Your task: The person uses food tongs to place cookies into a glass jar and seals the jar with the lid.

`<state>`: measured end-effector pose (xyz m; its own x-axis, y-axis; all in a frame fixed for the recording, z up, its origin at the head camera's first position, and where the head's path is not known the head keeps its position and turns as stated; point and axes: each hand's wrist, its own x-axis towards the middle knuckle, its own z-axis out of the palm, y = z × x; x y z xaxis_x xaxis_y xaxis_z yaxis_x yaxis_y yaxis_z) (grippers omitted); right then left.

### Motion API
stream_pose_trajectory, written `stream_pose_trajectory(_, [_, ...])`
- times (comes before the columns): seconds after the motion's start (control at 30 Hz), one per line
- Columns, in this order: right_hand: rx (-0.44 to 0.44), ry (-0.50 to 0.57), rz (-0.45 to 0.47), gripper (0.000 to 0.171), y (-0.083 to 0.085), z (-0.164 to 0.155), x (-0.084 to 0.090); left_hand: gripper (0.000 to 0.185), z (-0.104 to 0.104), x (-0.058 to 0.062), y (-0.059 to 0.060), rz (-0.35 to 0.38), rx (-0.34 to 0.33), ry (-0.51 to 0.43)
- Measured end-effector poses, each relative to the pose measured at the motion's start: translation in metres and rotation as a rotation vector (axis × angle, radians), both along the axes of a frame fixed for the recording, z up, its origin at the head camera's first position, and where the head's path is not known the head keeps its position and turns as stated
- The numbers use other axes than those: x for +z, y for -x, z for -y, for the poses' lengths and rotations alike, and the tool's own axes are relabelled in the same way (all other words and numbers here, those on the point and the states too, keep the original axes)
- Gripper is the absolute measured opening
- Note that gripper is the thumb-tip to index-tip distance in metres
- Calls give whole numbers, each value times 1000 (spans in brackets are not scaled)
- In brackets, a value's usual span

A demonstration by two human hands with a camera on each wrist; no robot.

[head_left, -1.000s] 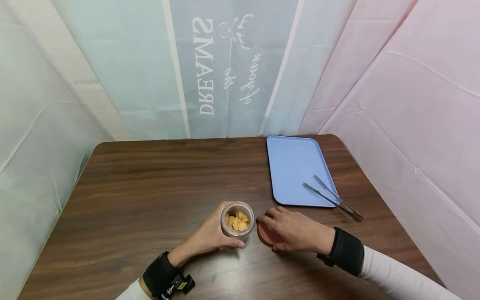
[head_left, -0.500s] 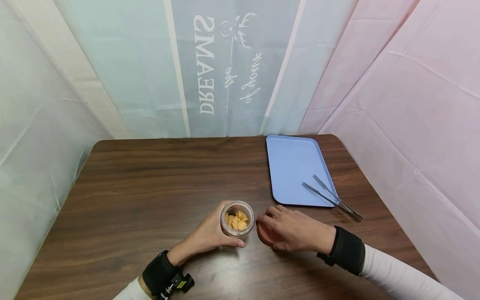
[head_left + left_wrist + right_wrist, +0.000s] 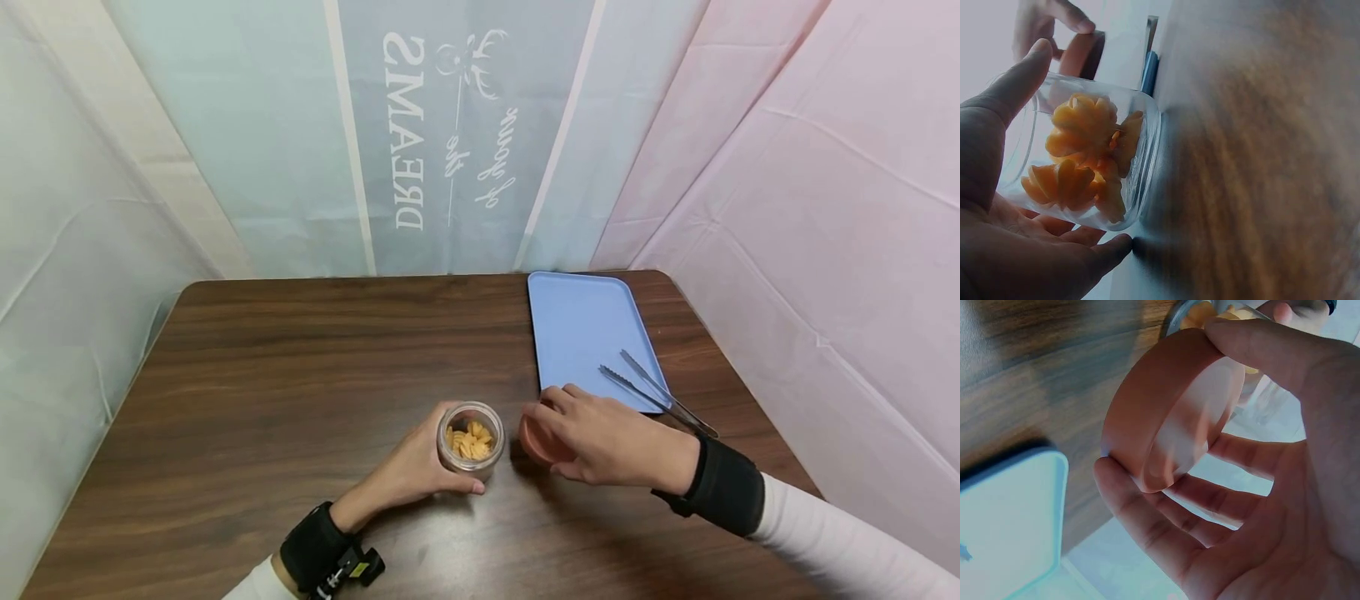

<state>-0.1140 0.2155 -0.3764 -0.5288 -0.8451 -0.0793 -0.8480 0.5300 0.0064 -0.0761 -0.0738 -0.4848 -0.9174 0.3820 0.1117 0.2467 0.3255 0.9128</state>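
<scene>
My left hand (image 3: 416, 471) wrapped round open jar (image 3: 470, 439) of pasta, upright on table (image 3: 300, 375). My right hand (image 3: 600, 437) pinching lid (image 3: 542, 442), lifted just beside jar. Tongs (image 3: 656, 393) on tray (image 3: 581, 333).

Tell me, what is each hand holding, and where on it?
The left hand grips the open glass jar of pasta around its side wall. The right hand holds the brown lid by its rim, thumb opposite the fingers.
</scene>
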Motion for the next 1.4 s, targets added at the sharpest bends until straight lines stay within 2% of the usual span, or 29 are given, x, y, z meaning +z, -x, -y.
stream_pose_trajectory(0.27, [46, 70, -17, 79, 0, 17, 32, 99, 1, 2, 1, 3, -5, -9])
stream_pose_trajectory(0.6, [125, -10, -32, 80, -3, 50, 50, 100, 0, 1, 0, 34, -12, 0])
stream_pose_trajectory(0.8, [184, -51, -53, 82, -3, 70, 51, 106, 0, 2, 0, 55, -20, 4])
stream_pose_trajectory(1.0, [226, -102, -63, 79, -2, 85, 42, 113, 0, 0, -2, 62, -40, -10])
stream_pose_trajectory(1.4, [207, -131, -23, 77, 1, 98, 36, 113, 3, 2, -3, 64, -27, -11])
